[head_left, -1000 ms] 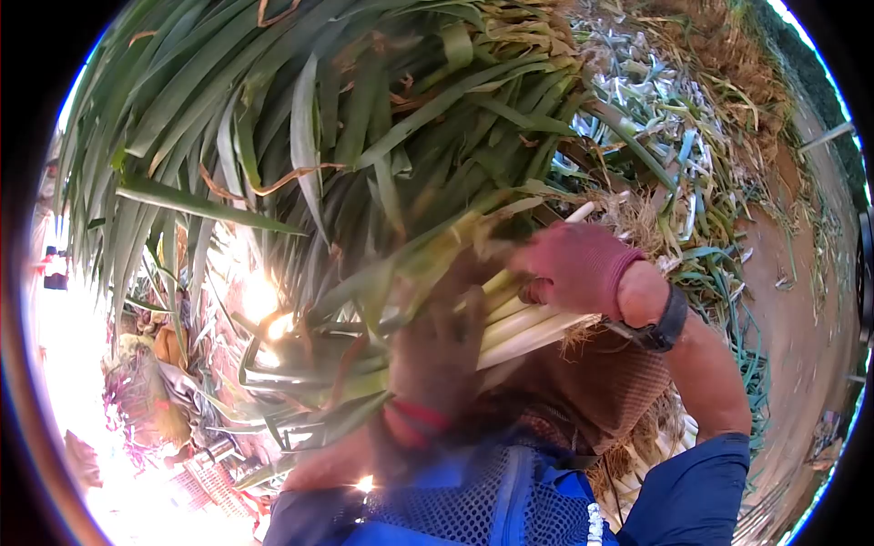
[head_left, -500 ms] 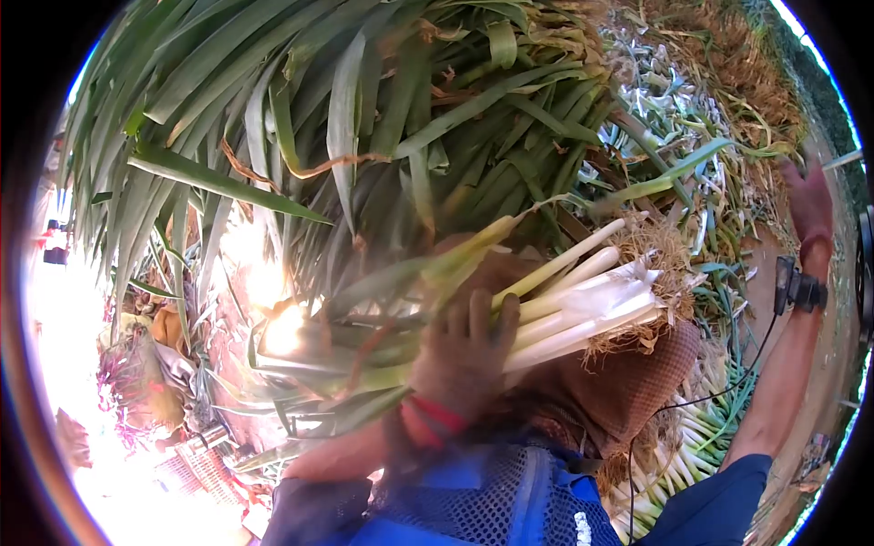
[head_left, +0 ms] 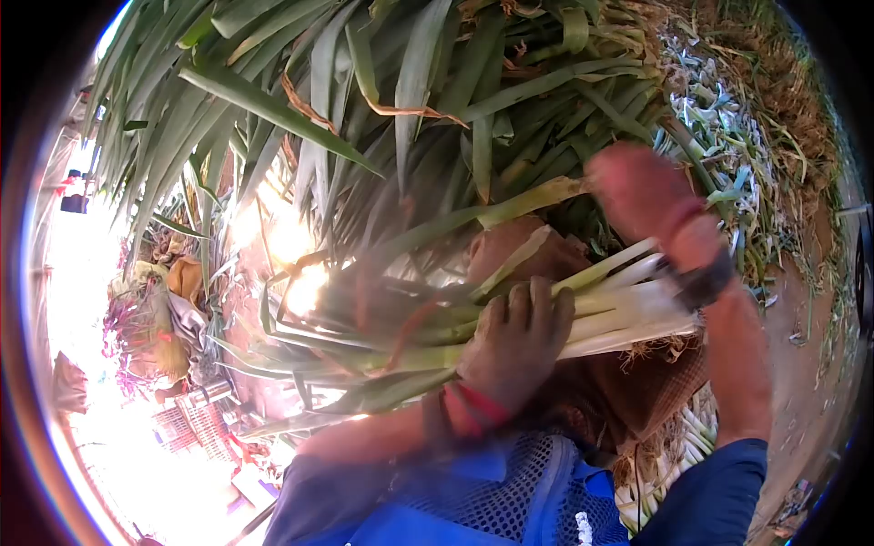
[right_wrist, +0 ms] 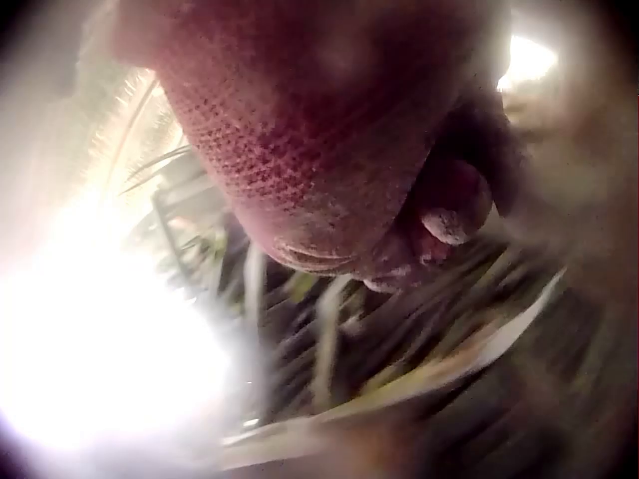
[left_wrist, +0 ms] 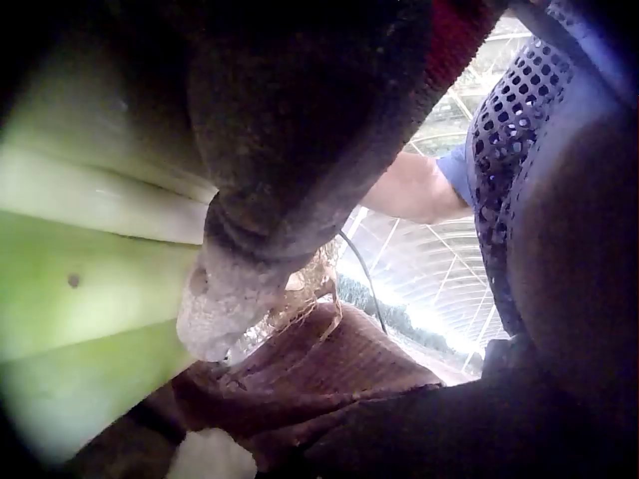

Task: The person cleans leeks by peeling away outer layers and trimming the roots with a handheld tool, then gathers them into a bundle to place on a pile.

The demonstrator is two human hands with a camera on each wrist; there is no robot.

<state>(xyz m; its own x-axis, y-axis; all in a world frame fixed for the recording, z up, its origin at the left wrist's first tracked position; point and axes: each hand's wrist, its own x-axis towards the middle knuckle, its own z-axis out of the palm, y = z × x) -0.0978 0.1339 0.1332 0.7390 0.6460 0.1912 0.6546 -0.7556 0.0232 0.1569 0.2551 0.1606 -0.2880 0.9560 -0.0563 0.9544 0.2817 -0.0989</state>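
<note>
In the head view, my gloved left hand (head_left: pixel 517 338) grips a bundle of leeks (head_left: pixel 628 314) across my lap, white stems and roots toward the right. The left wrist view shows a thumb or finger (left_wrist: pixel 225 309) curled against pale green stalks (left_wrist: pixel 90 279). My right hand (head_left: pixel 642 189), in a red glove and blurred, is above the white ends, apart from the bundle. Its fingers (right_wrist: pixel 454 205) are curled in the right wrist view, with nothing visible in them. A yellowing leaf (head_left: pixel 533 200) reaches up to that hand and overlaps it in the head view.
A big heap of leeks (head_left: pixel 428 82) rises in front of me. Peeled leaves and stems (head_left: pixel 728 127) litter the ground at the right. More leeks (head_left: pixel 696 437) lie beside my right leg. A basket (head_left: pixel 196 423) stands in glare at the left.
My right hand was on the stems, swung far out to the right, and is back over the bundle. A leaf seen near it has gone. My left hand keeps its grip on the leeks.
</note>
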